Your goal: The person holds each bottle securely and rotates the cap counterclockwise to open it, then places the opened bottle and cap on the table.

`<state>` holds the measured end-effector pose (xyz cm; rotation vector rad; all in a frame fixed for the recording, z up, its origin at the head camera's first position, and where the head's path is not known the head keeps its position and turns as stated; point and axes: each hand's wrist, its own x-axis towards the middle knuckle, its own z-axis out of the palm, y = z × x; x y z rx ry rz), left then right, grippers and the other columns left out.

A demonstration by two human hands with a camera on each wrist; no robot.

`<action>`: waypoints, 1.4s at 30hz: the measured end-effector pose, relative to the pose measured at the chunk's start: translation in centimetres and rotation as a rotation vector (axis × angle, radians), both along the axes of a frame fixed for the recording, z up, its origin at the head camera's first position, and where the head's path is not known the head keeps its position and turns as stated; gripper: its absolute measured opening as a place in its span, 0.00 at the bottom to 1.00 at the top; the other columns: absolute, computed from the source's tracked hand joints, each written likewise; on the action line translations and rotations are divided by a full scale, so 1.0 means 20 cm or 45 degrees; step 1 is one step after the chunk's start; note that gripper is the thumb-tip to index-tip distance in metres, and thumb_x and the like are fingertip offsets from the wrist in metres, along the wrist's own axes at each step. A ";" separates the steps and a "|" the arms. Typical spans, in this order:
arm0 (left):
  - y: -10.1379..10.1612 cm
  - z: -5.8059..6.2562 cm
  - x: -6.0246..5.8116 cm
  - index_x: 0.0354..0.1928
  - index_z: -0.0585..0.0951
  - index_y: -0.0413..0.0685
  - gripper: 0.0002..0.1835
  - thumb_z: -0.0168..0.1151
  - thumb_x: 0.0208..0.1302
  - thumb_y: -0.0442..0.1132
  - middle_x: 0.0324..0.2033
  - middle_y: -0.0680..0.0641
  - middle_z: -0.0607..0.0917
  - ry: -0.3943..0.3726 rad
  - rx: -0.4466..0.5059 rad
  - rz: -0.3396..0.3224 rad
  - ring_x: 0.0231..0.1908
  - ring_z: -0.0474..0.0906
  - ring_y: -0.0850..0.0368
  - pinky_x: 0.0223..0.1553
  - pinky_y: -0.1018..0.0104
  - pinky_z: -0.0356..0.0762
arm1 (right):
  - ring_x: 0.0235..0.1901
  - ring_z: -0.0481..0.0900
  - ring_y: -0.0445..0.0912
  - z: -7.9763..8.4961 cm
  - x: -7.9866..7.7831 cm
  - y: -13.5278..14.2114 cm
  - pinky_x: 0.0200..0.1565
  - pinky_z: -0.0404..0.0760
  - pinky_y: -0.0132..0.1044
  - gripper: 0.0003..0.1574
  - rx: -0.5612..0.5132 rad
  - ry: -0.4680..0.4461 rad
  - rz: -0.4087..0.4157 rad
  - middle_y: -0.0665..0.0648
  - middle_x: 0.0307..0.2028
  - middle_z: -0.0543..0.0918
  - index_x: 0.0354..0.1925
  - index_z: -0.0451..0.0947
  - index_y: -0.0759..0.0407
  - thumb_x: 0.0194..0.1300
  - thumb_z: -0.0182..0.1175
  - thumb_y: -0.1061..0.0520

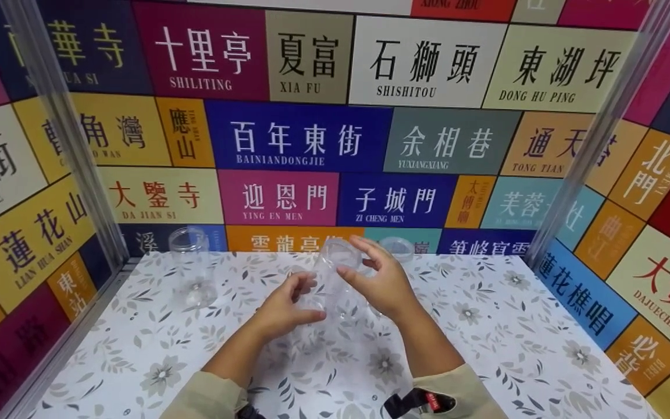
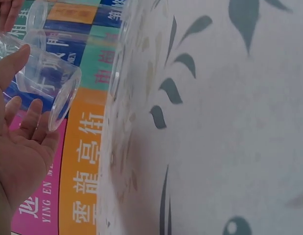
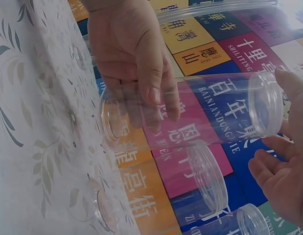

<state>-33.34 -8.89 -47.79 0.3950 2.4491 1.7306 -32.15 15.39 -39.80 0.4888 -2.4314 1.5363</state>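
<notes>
A clear plastic jar (image 1: 335,262) is tilted above the table between the two hands. My right hand (image 1: 384,282) grips its mouth end, thumb on one side and fingers on the other. Around the jar's lower end, my left hand (image 1: 288,308) is spread loosely, thumb apart from the relaxed fingers. From the right wrist, the left hand's thumb (image 3: 152,88) overlaps the jar's wall (image 3: 190,112). In the left wrist view, the left fingertips (image 2: 52,139) are right by the jar's base rim (image 2: 65,100).
Another clear jar (image 1: 192,276) stands upright at the table's back left. More clear jars show behind the right hand, one with its rim (image 1: 398,245) near the back edge. A flower-patterned cloth (image 1: 166,372) covers the table; coloured sign panels (image 1: 297,137) and metal posts (image 1: 73,128) enclose it.
</notes>
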 end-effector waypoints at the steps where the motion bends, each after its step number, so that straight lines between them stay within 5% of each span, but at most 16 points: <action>1: 0.00 0.01 0.01 0.76 0.69 0.61 0.48 0.84 0.55 0.53 0.74 0.50 0.78 0.009 -0.006 -0.001 0.79 0.67 0.42 0.81 0.41 0.65 | 0.73 0.76 0.53 0.00 0.00 0.00 0.71 0.81 0.51 0.42 0.003 0.018 0.002 0.47 0.76 0.74 0.73 0.77 0.42 0.65 0.76 0.37; 10: 0.01 0.03 0.02 0.75 0.72 0.67 0.45 0.83 0.56 0.54 0.73 0.52 0.79 0.041 -0.037 0.007 0.79 0.68 0.43 0.81 0.41 0.65 | 0.74 0.74 0.51 0.00 0.02 0.01 0.74 0.78 0.52 0.40 -0.015 0.072 -0.021 0.50 0.74 0.77 0.71 0.80 0.46 0.66 0.75 0.38; 17: 0.00 0.05 0.02 0.75 0.72 0.61 0.46 0.84 0.56 0.51 0.73 0.50 0.80 0.129 -0.052 -0.033 0.78 0.70 0.45 0.83 0.43 0.62 | 0.73 0.77 0.53 -0.02 0.02 0.05 0.75 0.76 0.50 0.39 -0.086 0.046 0.006 0.54 0.73 0.78 0.72 0.79 0.51 0.68 0.75 0.42; 30: -0.01 0.10 0.10 0.75 0.73 0.61 0.47 0.85 0.54 0.53 0.72 0.53 0.80 0.135 -0.116 -0.035 0.77 0.71 0.46 0.82 0.42 0.64 | 0.74 0.76 0.54 -0.05 0.08 0.11 0.75 0.76 0.47 0.36 -0.165 0.043 0.048 0.58 0.73 0.78 0.71 0.79 0.56 0.69 0.74 0.48; 36: -0.01 0.10 0.12 0.75 0.74 0.63 0.45 0.84 0.54 0.52 0.72 0.53 0.81 0.151 -0.106 -0.018 0.77 0.70 0.45 0.81 0.38 0.64 | 0.72 0.79 0.55 -0.06 0.09 0.15 0.70 0.82 0.44 0.36 -0.139 0.003 0.067 0.57 0.74 0.77 0.72 0.79 0.54 0.70 0.73 0.47; 42: 0.00 0.09 0.14 0.75 0.74 0.65 0.45 0.84 0.55 0.55 0.71 0.55 0.81 0.199 -0.163 0.027 0.77 0.72 0.46 0.79 0.36 0.66 | 0.77 0.73 0.51 -0.07 0.09 0.18 0.76 0.74 0.46 0.35 -0.089 0.000 0.085 0.52 0.76 0.76 0.73 0.77 0.53 0.74 0.69 0.46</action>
